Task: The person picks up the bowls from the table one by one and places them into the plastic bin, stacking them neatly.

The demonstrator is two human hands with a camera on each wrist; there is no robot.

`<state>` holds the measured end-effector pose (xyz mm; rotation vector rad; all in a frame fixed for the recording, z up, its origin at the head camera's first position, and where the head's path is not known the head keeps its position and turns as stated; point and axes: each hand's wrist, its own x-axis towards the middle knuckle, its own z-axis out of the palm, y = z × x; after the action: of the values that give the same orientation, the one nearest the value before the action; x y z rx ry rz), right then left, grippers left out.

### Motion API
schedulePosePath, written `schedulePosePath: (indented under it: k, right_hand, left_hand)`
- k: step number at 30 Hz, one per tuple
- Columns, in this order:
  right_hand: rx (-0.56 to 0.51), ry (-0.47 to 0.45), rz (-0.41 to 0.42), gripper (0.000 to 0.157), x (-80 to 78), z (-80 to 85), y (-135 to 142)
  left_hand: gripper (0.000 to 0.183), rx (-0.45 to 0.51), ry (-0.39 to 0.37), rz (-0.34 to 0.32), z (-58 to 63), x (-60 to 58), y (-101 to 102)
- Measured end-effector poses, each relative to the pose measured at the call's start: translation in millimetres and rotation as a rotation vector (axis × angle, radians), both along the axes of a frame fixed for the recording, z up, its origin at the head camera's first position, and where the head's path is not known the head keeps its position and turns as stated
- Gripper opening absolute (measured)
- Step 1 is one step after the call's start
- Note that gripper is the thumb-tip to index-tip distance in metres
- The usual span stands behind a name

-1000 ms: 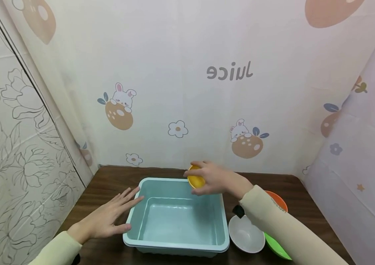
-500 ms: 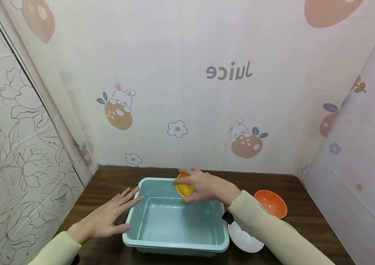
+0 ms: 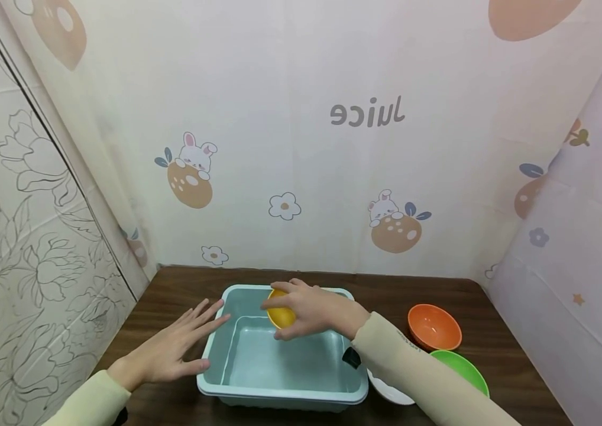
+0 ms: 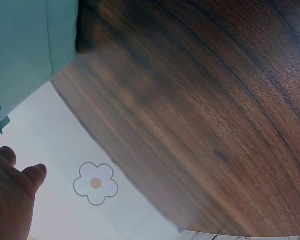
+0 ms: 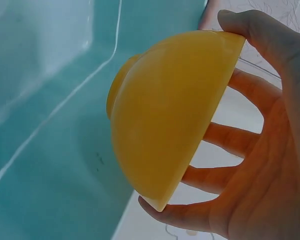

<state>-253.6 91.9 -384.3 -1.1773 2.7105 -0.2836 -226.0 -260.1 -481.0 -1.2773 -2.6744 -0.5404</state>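
A yellow bowl (image 5: 170, 110) is held by its rim in my right hand (image 3: 308, 310), thumb on one side and fingers spread across to the other. The bowl is tilted over the back part of a light blue plastic basin (image 3: 285, 361). My left hand (image 3: 175, 349) rests against the basin's left rim with its fingers straight and spread. In the left wrist view only part of the left hand (image 4: 10, 190) shows, beside the basin's outer wall (image 4: 25, 55).
Right of the basin stand an orange bowl (image 3: 434, 327), a green bowl (image 3: 463, 370) and a white bowl (image 3: 390, 391), partly hidden by my right sleeve (image 3: 429, 373). A printed curtain (image 3: 290, 148) hangs behind the dark wood table (image 3: 189, 284).
My right hand has carried the yellow bowl leftward and slightly nearer over the basin. The right forearm has uncovered the orange and green bowls and covered more of the white one. My left hand stays still.
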Motion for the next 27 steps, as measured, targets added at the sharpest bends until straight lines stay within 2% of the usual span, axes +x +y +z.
schedulePosePath:
  k: [10, 21, 27]
  right_hand:
    - [0.025, 0.007, 0.061, 0.054, 1.6, -12.1, -16]
    - [0.058, -0.011, 0.084, 0.056, 3.3, -26.2, -29]
    - [0.071, 0.007, 0.101, 0.056, 2.2, -34.1, -34]
  left_hand:
    - [0.077, -0.009, -0.009, 0.000, 0.7, 0.4, 1]
    - [0.079, 0.000, -0.015, 0.000, 0.8, 0.4, 1]
    - [0.078, 0.003, -0.020, 0.008, -1.3, -0.5, 0]
